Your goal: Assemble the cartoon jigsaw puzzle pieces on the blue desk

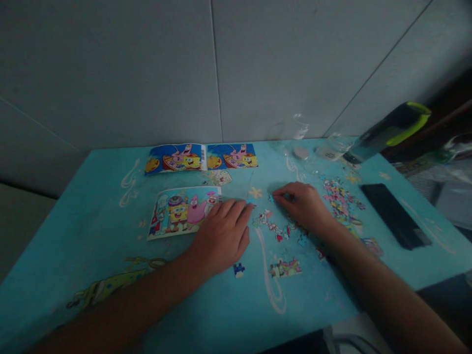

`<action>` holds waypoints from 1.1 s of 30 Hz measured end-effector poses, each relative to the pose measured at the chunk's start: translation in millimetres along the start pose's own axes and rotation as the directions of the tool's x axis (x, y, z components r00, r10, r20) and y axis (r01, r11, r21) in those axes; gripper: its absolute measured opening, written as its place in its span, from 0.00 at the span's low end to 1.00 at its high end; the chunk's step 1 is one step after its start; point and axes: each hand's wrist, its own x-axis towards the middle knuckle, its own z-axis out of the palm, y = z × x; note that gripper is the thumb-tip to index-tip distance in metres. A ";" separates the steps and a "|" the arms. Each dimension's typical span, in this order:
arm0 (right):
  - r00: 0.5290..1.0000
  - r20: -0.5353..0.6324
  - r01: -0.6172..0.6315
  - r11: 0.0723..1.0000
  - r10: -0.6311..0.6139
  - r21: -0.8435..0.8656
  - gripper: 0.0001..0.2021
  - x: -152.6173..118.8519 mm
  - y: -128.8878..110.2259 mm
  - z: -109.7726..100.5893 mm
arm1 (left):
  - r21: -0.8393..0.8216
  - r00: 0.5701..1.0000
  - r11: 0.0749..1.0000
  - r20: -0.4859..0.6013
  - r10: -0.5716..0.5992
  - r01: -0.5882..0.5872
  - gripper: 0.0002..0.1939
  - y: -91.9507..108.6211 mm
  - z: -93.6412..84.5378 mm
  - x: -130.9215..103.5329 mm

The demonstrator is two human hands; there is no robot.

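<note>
My right hand [304, 205] pinches a small blue jigsaw puzzle piece [272, 198] between thumb and fingertips, just above or on the table. My left hand [223, 238] lies over the right edge of a cartoon picture card [177, 216], fingers stretched out. A small light-blue spot, perhaps another piece, shows at its fingertips. Between the hands, several loose pieces [273, 226] form a scattered patch. Nearer me lie a joined strip of pieces [285, 268] and a dark blue and pale piece [239, 270]. The card's right part is hidden under my left hand.
A pile of mixed pieces [341, 196] lies beyond my right forearm, beside a black flat object [394, 215]. Two blue picture cards [175, 160] lie by the wall. Clear containers [332, 147], a round lid [301, 153] and a dark bottle [387, 132] stand at the back right.
</note>
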 end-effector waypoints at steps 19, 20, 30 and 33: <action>0.915 -0.379 -0.144 0.990 0.137 0.011 0.11 0.9 41.2 -32.4 | -0.004 0.999 1.000 -0.046 0.001 -0.002 0.24 -3.2 2.9 -3.2; 0.918 -0.374 -0.133 0.991 0.130 0.017 0.11 0.7 39.2 -31.6 | 0.006 0.999 1.000 -0.047 0.002 -0.002 0.23 -3.2 3.0 -3.5; 0.942 -0.327 -0.068 0.997 0.077 0.038 0.12 -0.4 26.1 -26.2 | 0.057 0.996 0.998 -0.086 -0.015 0.020 0.22 -2.7 6.3 -6.3; 0.947 -0.303 -0.090 0.994 0.103 0.055 0.13 -0.5 25.7 -23.7 | 0.049 0.995 0.999 -0.099 -0.017 0.022 0.22 -2.9 6.6 -6.4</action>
